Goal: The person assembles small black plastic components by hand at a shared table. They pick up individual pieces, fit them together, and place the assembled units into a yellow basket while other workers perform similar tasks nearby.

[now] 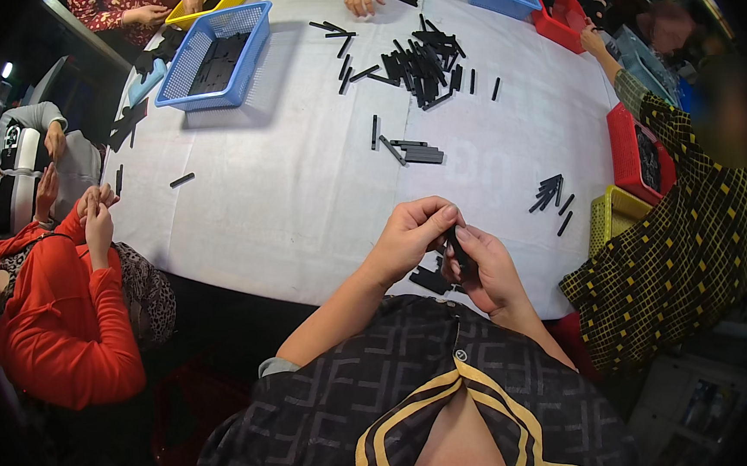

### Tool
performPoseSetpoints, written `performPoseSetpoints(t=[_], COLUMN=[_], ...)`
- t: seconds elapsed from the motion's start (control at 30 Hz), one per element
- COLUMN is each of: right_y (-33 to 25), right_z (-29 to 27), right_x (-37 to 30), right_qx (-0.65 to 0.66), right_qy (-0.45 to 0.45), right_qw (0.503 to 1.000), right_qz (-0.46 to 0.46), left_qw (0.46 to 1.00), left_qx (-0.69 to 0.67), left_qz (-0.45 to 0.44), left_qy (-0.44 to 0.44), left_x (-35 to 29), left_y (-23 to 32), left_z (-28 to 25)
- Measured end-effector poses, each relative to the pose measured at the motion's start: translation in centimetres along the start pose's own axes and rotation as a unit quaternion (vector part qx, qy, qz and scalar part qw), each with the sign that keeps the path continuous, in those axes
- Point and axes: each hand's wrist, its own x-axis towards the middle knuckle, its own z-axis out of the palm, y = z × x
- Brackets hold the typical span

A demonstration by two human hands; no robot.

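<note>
Close to the table's near edge, my two hands meet over a small black strip. My right hand is closed on the strip, with the thumb lying along it. The thumb and fingertips of my left hand pinch together at its upper end; what they grip there is partly hidden by the fingers. Flat black pieces lie just under my hands, partly covered by them. Beyond my hands is a small group of dark grey and black strips. A few short black strips lie off to the right.
A large pile of black strips lies on the white-covered table. A blue basket with black pieces stands at the far left. Red and yellow baskets line the right edge. Co-workers sit around, including one in red sleeves.
</note>
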Motion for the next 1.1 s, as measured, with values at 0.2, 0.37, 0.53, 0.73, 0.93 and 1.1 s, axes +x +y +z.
performPoseSetpoints(t=[0.2,0.37,0.53,0.73,0.93,1.1], right_y=[0.7,0.6,0.9,1.5,2.2,1.9], right_z=[-0.7,-1.1,-1.0,-2.0,-4.0,-11.1], right_x=[0.9,0.5,2.0,2.1,2.2,3.0], right_qx=[0.004,-0.019,-0.139,-0.252,-0.254,-0.162], right_qy=[0.014,-0.007,0.061,0.045,0.067,0.228], right_qw=[1.0,1.0,0.985,0.959,0.957,0.956], right_qz=[-0.003,0.011,-0.08,-0.126,-0.12,-0.094], left_qw=[0.994,0.993,0.981,0.97,0.98,0.966], left_qx=[0.081,0.042,0.126,0.15,0.156,0.211], left_qz=[0.051,0.03,0.081,0.098,0.029,-0.019], left_qy=[0.048,0.105,0.122,0.162,0.118,0.148], left_x=[0.7,1.3,1.3,1.8,2.9,4.3], left_y=[-0.8,-1.2,-1.1,-2.0,-3.0,-3.1], left_z=[-0.4,-1.2,0.8,-0.2,-1.7,-3.5])
